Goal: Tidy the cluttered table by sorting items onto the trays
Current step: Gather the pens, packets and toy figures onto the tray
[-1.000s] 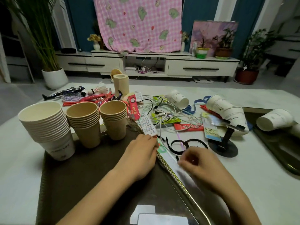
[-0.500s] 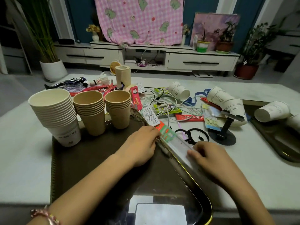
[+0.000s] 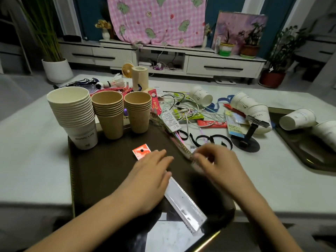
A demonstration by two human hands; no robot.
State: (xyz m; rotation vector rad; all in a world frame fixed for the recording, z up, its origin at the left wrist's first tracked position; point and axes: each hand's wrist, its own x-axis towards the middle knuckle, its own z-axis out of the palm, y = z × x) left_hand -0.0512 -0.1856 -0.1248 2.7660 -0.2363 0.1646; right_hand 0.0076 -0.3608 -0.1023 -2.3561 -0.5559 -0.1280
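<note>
A long ruler in a clear sleeve [image 3: 183, 200] with an orange-red header card [image 3: 141, 151] lies slantwise on the dark tray [image 3: 101, 171] in front of me. My left hand [image 3: 151, 179] rests flat across its middle, fingers straight. My right hand [image 3: 216, 166] is blurred above the tray's right rim, fingers loosely bent, with nothing seen in it. At the tray's far end stand three cup stacks: one white [image 3: 72, 110] and two brown [image 3: 109, 113] [image 3: 139, 110].
Behind the tray lie tangled cables [image 3: 185, 113], red packets, black straps [image 3: 212, 140], a black phone stand [image 3: 245, 142] and toppled white cups [image 3: 251, 110]. A second dark tray [image 3: 309, 160] at the right holds more fallen cups [image 3: 298, 119]. A tall beige cylinder [image 3: 139, 77] stands further back.
The ruler has come off the tray's right rim and now lies flat on the tray. My left hand has shifted onto it. My right hand has let go of it.
</note>
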